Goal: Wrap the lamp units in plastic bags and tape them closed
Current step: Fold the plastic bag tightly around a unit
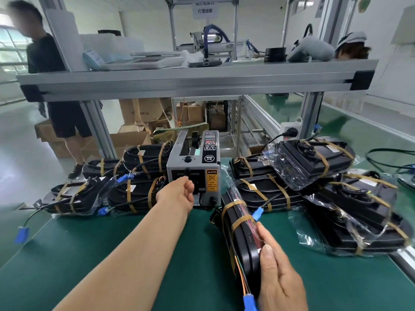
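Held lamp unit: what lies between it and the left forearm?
Bare green mat only, seen in the head view; the right hand grips the lamp unit on its edge.

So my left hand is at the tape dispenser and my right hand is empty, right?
No: the right hand grips a lamp unit stood on edge on the mat. The left hand is at the tape dispenser, as you said; the head view shows both.

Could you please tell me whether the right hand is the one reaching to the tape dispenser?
No, the left hand is at the front of the tape dispenser, while the right hand grips a lamp unit.
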Available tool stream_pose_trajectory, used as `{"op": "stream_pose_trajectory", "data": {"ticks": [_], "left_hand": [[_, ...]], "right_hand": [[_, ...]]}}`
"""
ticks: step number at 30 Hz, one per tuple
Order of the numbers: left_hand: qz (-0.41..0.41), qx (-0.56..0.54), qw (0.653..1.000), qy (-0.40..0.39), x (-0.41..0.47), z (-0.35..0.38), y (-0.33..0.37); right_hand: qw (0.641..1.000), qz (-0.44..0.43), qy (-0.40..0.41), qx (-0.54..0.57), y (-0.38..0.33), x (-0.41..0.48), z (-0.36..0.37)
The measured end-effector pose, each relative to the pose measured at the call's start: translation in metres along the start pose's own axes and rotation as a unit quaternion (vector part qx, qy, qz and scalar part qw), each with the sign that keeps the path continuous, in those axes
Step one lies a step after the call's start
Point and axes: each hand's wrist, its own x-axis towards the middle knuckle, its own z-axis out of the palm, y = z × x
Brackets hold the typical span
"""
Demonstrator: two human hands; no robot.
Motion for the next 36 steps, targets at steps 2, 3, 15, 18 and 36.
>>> {"op": "stream_pose_trajectory", "data": {"ticks": [2, 3, 15, 18, 36], "left_hand": [[0.016, -0.024, 0.999, 0.014, 0.001, 0.003, -0.003], [0.026, -0.034, 0.999, 0.024, 0.001, 0.004, -0.004], [0.175, 0.327, 0.859, -0.352, -0.123, -0.052, -0.027], [0.215, 0.423, 0.814, -0.336, -0.132, -0.048, -0.036], [0.262, 0.511, 0.758, -0.31, -0.113, -0.032, -0.04]], "right_hand": [[1.0, 0.004, -0.003, 0.0, -0.002, 0.0, 0.0], [1.0, 0.006, -0.005, -0.002, -0.002, 0.0, -0.001], [1.0, 0.013, -0.024, 0.01, 0.006, 0.0, -0.002], [0.999, 0.024, -0.033, 0.02, 0.006, 0.0, -0.002], [0.996, 0.021, -0.058, 0.063, 0.017, 0.002, -0.001]]}}
